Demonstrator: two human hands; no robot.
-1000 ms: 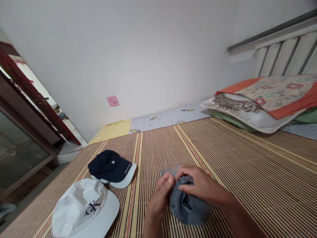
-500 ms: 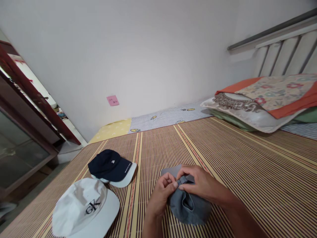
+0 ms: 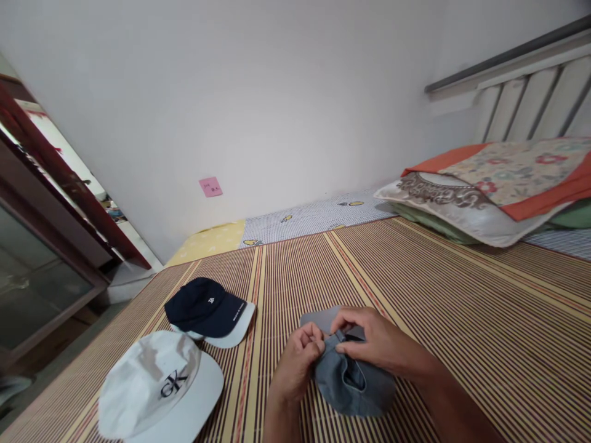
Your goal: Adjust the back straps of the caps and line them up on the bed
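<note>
Head view: your left hand (image 3: 298,363) and right hand (image 3: 373,341) both pinched the grey cap's (image 3: 353,384) back strap, steadying it on the bed mat (image 3: 462,307).

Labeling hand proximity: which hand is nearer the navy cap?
Left. The left hand pinches the grey cap, on the side toward the navy cap; the right hand lies farther.

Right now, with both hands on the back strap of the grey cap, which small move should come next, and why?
Probably a short pull on the strap end. The left hand and right hand both pinch the strap at the rear opening of the grey cap, which lies on the striped mat, so the strap looks mid-adjustment. The navy cap and white hat lie apart, untouched.
</note>
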